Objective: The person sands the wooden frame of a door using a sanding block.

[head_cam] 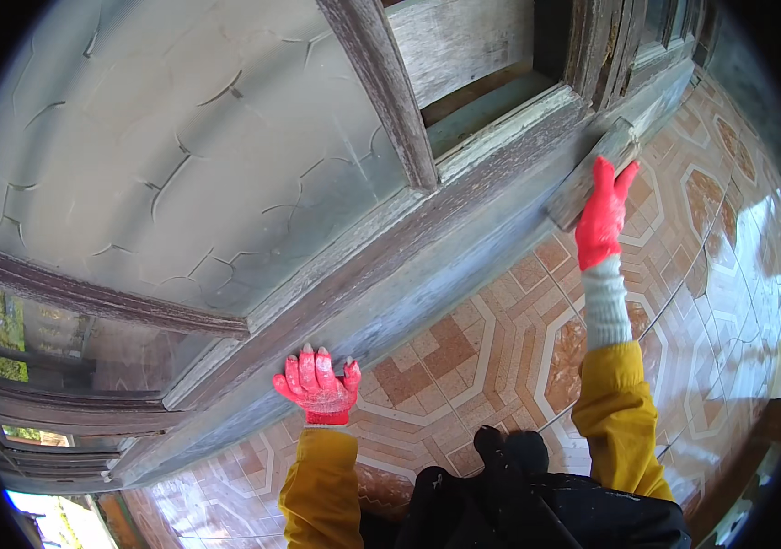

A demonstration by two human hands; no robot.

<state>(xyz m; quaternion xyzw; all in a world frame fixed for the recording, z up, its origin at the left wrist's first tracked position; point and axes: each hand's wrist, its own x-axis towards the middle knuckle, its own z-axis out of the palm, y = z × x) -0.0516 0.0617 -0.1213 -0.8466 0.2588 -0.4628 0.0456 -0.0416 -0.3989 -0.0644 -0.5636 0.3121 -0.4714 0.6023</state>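
Observation:
My right hand (600, 216), in a red-coated glove with a white knitted cuff, grips a flat, worn wooden board (593, 177). The board lies at a slant against the grey, smooth-faced strip (445, 291) below the wooden window frame (390, 240). Lower down and to the left, my left hand (322, 388) wears a matching glove with whitish smears. Its fingers are spread over the edge of the same strip, with nothing held in them. What lies under the board is hidden.
Large panes of patterned glass (191, 151) fill the weathered frame above the strip. An opening (493, 103) at the top shows a pale panel behind it. Patterned tiles (445, 364) cover the floor, around my dark-clad legs (521, 504).

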